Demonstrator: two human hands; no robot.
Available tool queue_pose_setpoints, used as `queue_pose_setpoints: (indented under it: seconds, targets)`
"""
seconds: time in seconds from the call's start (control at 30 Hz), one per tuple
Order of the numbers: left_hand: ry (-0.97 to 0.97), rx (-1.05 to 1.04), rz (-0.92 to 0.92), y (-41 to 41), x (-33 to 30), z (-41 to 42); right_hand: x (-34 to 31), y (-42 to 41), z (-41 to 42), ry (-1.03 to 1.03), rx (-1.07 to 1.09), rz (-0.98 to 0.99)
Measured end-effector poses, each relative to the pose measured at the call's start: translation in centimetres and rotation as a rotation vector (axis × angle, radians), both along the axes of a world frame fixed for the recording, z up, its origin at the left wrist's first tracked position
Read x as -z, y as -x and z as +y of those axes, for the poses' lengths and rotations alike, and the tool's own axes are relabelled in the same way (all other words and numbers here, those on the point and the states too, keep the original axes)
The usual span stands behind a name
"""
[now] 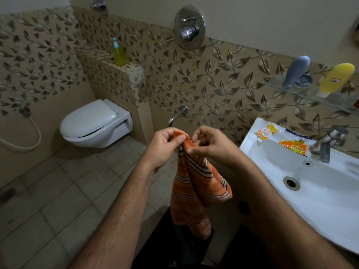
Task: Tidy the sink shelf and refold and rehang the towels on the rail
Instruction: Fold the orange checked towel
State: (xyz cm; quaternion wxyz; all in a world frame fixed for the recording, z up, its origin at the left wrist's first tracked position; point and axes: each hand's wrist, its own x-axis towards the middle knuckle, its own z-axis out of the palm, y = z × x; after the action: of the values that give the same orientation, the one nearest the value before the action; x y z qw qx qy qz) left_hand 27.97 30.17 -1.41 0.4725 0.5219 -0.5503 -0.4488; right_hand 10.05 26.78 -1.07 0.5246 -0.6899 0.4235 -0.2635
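Leaf-patterned tiles [204, 78] cover the lower wall of this small bathroom, with plain paint above and pale square tiles on the floor [48, 200]. Off to one side a white wall-hung toilet [93, 125] sits with its lid down, and on the tiled ledge above it stands a yellow-green pump bottle [118, 53]. A round chrome shower valve [188, 27] is fixed high on the wall, a spout [177, 115] lower down.

Right in front of me the person holds an orange striped towel [196, 187] up between both hands. The left hand [167, 144] has its fingers curled round the towel's top edge, thumb pressing the cloth. The right hand [211, 146] is just beside it, fingers bent and pinching the same bunched top. The cloth hangs down in two folds, free of the floor, beside the white sink [310, 191].

On the sink's back rim lie two orange sachets [266, 133], close to the chrome tap [328, 142]. Above, a glass shelf [303, 94] carries a grey tube [295, 71], standing on its cap, and a yellow tube [336, 79] beside it, a small chrome fitting [304, 80] between them.
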Motion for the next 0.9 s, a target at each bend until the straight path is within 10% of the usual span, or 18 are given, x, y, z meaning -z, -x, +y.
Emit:
queue_pose_setpoints:
  seconds: [0.27, 0.53, 0.9]
  targets:
    - [0.159, -0.054, -0.122, -1.3, -2.5, -1.6, 0.2, 1.7, -1.3, -0.153, -0.313, 0.624]
    - [0.211, -0.186, -0.146, -3.9, -2.7, -2.3, 0.0, 2.9, -1.2, -0.469, 0.060, 0.843]
    - [0.299, -0.304, -0.105, -3.1, -2.7, -1.4, 5.2, 4.6, -1.8, -0.061, 0.327, 1.220]
